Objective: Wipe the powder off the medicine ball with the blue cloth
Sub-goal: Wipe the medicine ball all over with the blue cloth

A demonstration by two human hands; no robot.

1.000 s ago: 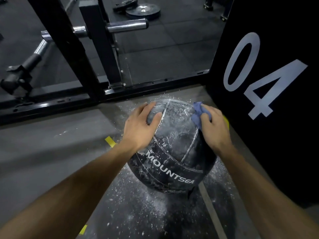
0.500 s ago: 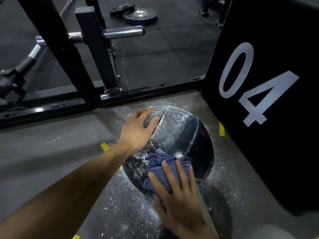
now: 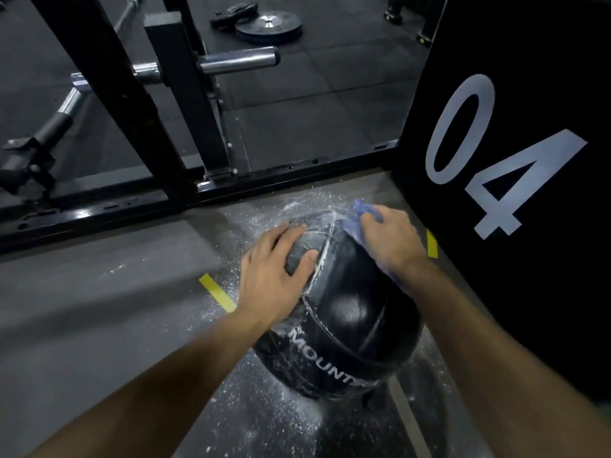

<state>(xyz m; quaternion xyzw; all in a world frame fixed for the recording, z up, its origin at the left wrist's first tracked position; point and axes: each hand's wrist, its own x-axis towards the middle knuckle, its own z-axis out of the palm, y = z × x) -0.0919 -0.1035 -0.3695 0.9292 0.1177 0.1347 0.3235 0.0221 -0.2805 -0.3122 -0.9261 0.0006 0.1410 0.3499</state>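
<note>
Two bare hands rest on a round black leather medicine ball (image 3: 344, 322) sitting on the grey gym floor (image 3: 99, 309), near a tall black box (image 3: 529, 259) marked 04 on the right. The left hand (image 3: 274, 276) lies spread flat on the ball's left top. The right hand (image 3: 390, 239) presses a crumpled blue cloth (image 3: 355, 219) against the far right top. White powder (image 3: 281, 421) speckles the floor around the ball.

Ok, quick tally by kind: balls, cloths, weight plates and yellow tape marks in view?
Black leather medicine ball: 1
Crumpled blue cloth: 1
Round black weight plate: 1
Yellow floor tape marks: 2
Total: 5
</note>
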